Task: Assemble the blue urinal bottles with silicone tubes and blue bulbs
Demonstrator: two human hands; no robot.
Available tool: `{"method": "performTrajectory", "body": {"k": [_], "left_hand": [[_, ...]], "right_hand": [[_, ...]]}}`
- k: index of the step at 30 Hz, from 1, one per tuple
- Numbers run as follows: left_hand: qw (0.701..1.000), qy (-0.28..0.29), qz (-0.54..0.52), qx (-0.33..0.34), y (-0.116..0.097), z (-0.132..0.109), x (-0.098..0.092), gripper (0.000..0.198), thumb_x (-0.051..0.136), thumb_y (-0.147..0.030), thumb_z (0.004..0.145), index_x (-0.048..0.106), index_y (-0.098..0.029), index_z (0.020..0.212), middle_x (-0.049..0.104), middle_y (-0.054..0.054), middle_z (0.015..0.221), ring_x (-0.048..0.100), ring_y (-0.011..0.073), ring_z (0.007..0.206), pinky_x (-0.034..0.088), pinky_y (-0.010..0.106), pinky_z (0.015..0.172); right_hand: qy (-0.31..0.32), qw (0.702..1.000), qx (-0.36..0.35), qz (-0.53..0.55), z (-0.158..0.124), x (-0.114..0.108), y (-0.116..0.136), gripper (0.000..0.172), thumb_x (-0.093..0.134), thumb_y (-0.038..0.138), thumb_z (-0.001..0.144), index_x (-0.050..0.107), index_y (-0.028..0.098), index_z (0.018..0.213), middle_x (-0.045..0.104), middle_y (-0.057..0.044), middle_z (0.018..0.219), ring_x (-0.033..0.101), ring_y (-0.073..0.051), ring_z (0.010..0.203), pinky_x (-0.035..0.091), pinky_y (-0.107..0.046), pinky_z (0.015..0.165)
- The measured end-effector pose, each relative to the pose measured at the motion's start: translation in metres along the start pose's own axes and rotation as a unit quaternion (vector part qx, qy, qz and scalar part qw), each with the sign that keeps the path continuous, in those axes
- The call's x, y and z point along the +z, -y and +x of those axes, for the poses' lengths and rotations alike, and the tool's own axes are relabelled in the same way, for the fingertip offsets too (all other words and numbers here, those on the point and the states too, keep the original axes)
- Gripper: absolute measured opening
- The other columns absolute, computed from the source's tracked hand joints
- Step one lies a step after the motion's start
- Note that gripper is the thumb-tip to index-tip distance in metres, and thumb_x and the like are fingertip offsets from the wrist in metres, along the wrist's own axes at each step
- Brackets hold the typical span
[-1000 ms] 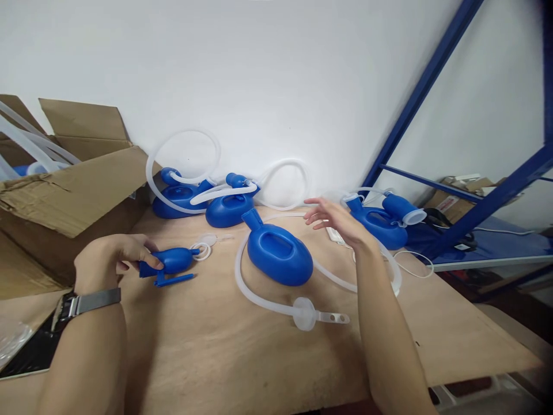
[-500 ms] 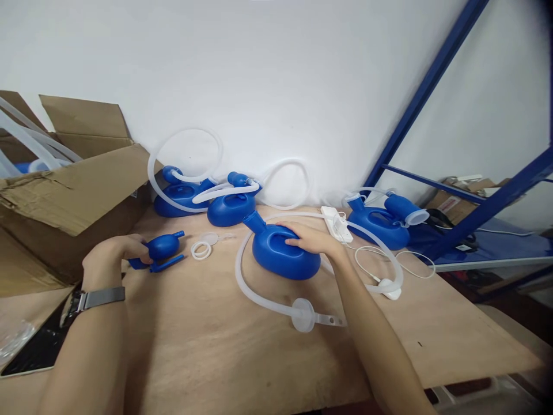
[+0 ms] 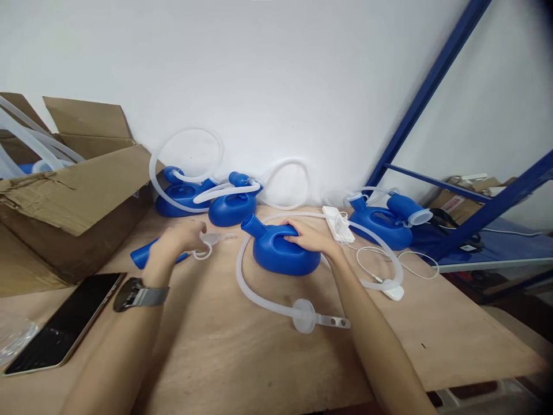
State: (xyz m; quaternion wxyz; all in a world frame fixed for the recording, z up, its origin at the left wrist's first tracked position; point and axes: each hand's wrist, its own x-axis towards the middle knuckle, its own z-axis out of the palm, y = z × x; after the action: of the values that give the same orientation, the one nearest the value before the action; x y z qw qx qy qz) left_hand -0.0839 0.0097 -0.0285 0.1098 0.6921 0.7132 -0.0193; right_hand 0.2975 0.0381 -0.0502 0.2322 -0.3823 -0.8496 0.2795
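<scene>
My right hand [image 3: 307, 237] grips the top of a blue plastic container [image 3: 276, 257] at the middle of the wooden table [image 3: 242, 357], fingers curled into its handle opening. A clear tube [image 3: 254, 297] runs from the container's spout to a round clear fitting [image 3: 304, 316] in front. My left hand [image 3: 179, 240], with a watch on its wrist, reaches over a small blue bulb piece [image 3: 141, 255]. Its fingertips are at a white ring [image 3: 201, 251] and a clear funnel piece [image 3: 212, 237]. The fingers are smeared, and I cannot make out their grip.
An open cardboard box [image 3: 73, 190] with tubes stands at the left. A dark phone [image 3: 64, 327] lies at the near left. Three more blue containers [image 3: 231, 207] with tubes sit along the wall. A white power strip [image 3: 337, 223], cable and plug [image 3: 392, 292] lie right, beside a blue rack frame [image 3: 432, 80].
My left hand has moved right, from the bulb's left end over it to the white ring. My right hand came down onto the blue container and closed on its handle, tilting it.
</scene>
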Motion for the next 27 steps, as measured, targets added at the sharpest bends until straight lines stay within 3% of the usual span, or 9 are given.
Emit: {"method": "performTrajectory", "body": {"k": [3,5,8,11,15,18,22,27], "left_hand": [[0.998,0.055,0.013,-0.006,-0.025,0.009,0.02,0.061,0.082,-0.031,0.05,0.076,-0.023,0.11,0.078,0.021,0.116,0.075,0.0446,0.098,0.06,0.046,0.075],[0.998,0.066,0.017,-0.001,-0.031,0.011,0.027,0.059,0.081,-0.027,0.049,0.076,-0.022,0.107,0.079,0.022,0.113,0.075,0.0451,0.094,0.059,0.046,0.072],[0.998,0.064,0.015,0.019,-0.027,0.01,0.028,0.051,0.076,-0.024,0.052,0.076,-0.019,0.103,0.078,0.023,0.114,0.075,0.0423,0.094,0.058,0.044,0.073],[0.998,0.053,0.003,0.036,-0.018,0.004,0.018,0.057,0.074,-0.025,0.055,0.075,-0.019,0.112,0.078,0.02,0.114,0.074,0.0389,0.091,0.057,0.041,0.072],[0.996,0.003,-0.024,0.087,-0.022,-0.007,-0.004,0.06,0.073,-0.049,0.07,0.072,-0.024,0.125,0.076,0.011,0.119,0.071,0.035,0.103,0.054,0.037,0.082],[0.978,-0.063,-0.099,0.174,-0.041,-0.014,-0.012,0.065,0.058,-0.072,0.085,0.073,-0.025,0.129,0.076,0.006,0.106,0.069,0.03,0.098,0.051,0.035,0.083],[0.934,-0.141,-0.19,0.268,-0.071,-0.016,0.0,0.076,0.056,-0.081,0.087,0.074,-0.022,0.131,0.074,0.008,0.103,0.067,0.0292,0.094,0.051,0.036,0.084],[0.942,-0.19,-0.143,0.238,-0.083,-0.014,0.019,0.083,0.054,-0.084,0.088,0.069,-0.022,0.14,0.069,0.012,0.122,0.069,0.0329,0.101,0.053,0.041,0.085]], "right_hand": [[0.003,1.0,0.007,-0.003,-0.001,-0.001,0.003,0.032,0.063,0.015,0.089,0.066,0.022,0.121,0.071,-0.009,0.13,0.065,-0.029,0.123,0.047,-0.049,0.113],[0.003,1.0,0.011,-0.003,-0.001,-0.001,0.004,0.033,0.063,0.015,0.089,0.066,0.022,0.121,0.071,-0.008,0.131,0.065,-0.028,0.124,0.047,-0.048,0.113],[0.003,1.0,0.007,-0.001,-0.001,-0.002,0.004,0.033,0.064,0.015,0.088,0.066,0.022,0.12,0.071,-0.008,0.13,0.065,-0.028,0.123,0.047,-0.047,0.113],[0.002,1.0,-0.003,0.0,-0.001,-0.002,0.001,0.032,0.065,0.016,0.089,0.067,0.022,0.121,0.071,-0.007,0.129,0.065,-0.027,0.122,0.046,-0.046,0.113],[-0.001,1.0,-0.007,0.0,-0.001,-0.001,-0.002,0.032,0.065,0.019,0.09,0.067,0.022,0.122,0.072,-0.008,0.127,0.066,-0.027,0.119,0.047,-0.047,0.112],[0.007,1.0,-0.017,0.003,-0.001,0.0,-0.004,0.03,0.066,0.02,0.089,0.068,0.023,0.12,0.073,-0.007,0.126,0.067,-0.028,0.119,0.048,-0.047,0.111],[0.017,0.999,-0.033,0.014,0.0,0.001,-0.006,0.032,0.069,0.023,0.089,0.068,0.024,0.121,0.072,-0.006,0.128,0.066,-0.028,0.121,0.048,-0.046,0.111],[0.026,0.999,-0.035,0.014,-0.001,-0.001,-0.003,0.029,0.069,0.023,0.089,0.068,0.025,0.118,0.073,-0.005,0.126,0.066,-0.027,0.119,0.048,-0.047,0.112]]}}
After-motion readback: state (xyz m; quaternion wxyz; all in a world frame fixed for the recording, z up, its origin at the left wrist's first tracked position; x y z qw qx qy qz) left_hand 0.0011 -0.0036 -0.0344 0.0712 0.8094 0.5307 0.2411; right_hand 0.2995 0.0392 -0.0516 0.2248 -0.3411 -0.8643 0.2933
